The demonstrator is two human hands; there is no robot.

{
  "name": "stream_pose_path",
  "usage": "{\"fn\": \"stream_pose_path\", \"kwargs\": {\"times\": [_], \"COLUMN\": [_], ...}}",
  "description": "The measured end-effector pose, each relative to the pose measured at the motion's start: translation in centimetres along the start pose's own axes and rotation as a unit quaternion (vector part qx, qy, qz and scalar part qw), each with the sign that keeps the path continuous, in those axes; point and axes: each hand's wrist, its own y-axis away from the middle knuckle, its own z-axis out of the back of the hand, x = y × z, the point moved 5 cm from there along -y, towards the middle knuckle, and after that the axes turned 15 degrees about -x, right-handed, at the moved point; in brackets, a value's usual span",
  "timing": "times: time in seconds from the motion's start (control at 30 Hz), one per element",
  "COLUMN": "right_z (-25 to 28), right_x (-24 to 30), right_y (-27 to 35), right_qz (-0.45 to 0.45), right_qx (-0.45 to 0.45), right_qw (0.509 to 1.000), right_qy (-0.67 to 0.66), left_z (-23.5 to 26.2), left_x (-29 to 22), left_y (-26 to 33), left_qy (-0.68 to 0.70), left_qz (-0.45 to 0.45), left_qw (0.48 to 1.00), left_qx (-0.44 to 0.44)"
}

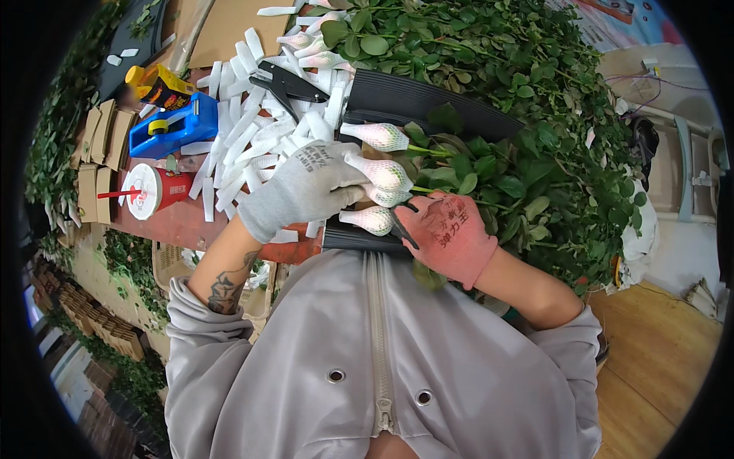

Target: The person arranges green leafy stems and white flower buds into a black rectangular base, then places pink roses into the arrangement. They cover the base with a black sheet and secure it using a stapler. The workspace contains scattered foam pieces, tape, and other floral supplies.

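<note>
Left hand [306, 187] pinches netted rosebuds [386, 177] over black sheet [413, 103]; right hand [451, 233] curls round stems. Buds likely fragile, light; hold stems.

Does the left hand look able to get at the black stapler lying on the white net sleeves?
Probably yes: the black stapler lies uncovered on the white net sleeves just beyond the left hand, though that hand now grips a netted rosebud.

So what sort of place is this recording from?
Most likely a flower packing or florist workbench. The gloved left hand and right hand handle rose buds in white mesh sleeves, a heap of leafy stems lies alongside, and loose white sleeves and a blue tape dispenser cover the table.
</note>
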Motion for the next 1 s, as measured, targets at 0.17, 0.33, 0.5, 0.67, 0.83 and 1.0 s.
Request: {"fn": "stream_pose_path", "kwargs": {"times": [0.17, 0.33, 0.5, 0.67, 0.83, 1.0], "right_z": [-0.3, -0.1, -0.2, -0.7, -0.7, -1.1], "right_x": [-0.3, -0.1, 0.2, -0.2, -0.3, -0.1], "right_y": [-0.2, -0.8, 0.8, 1.5, 1.8, 2.3], "right_qz": [-0.095, -0.124, -0.144, -0.189, -0.211, -0.227], "right_qx": [0.177, 0.222, 0.1, 0.055, 0.028, 0.016], "right_qw": [0.979, 0.967, 0.984, 0.98, 0.975, 0.971], "right_qy": [-0.021, -0.02, -0.008, -0.02, -0.071, -0.073], "left_z": [1.2, 0.0, 0.2, 3.6, 0.5, -1.0], "left_x": [2.2, 2.5, 1.9, -0.9, -2.8, -1.8], "left_y": [1.3, 1.5, 0.9, 2.2, 2.6, 1.8], "left_qy": [0.026, -0.099, -0.097, -0.107, -0.071, -0.078], "left_qz": [0.101, 0.061, 0.079, 0.141, 0.06, 0.028], "left_qw": [0.985, 0.988, 0.991, 0.982, 0.994, 0.991], "left_qx": [-0.137, -0.105, -0.045, -0.062, 0.06, 0.103]}}
